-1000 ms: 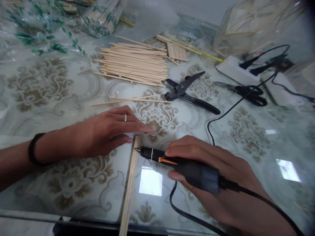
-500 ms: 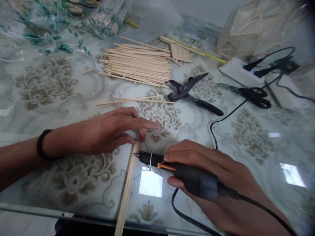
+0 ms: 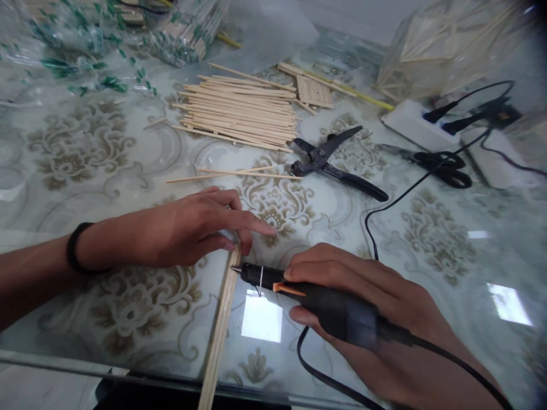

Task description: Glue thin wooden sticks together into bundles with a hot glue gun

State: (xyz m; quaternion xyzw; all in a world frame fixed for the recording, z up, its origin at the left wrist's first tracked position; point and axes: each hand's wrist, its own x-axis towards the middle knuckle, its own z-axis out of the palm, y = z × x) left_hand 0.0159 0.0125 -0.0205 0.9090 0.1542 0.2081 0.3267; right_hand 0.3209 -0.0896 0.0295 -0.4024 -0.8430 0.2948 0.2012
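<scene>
My left hand point(image 3: 188, 230) grips the far end of a narrow wooden strip point(image 3: 221, 327) between its thumb and a bent finger, while the index finger points out to the right. Thin sticks lying side by side seem to make up the strip, and it runs over the table's near edge. In my right hand point(image 3: 376, 290) is a black corded hot glue gun point(image 3: 329, 304) with an orange trigger. Its metal nozzle is at the strip's upper face, just below my left fingertips; I cannot tell whether they touch.
Beyond my hands lie two loose sticks point(image 3: 235, 175), a pile of wooden sticks point(image 3: 239, 111) and black-handled pruning shears point(image 3: 329, 162). To the right are black scissors point(image 3: 440, 165) and a white power strip point(image 3: 421, 126). Plastic-wrapped stick bundles point(image 3: 188, 31) stand behind.
My left index finger has dipped slightly toward the table. The glue gun and the wooden strip stay almost where they were.
</scene>
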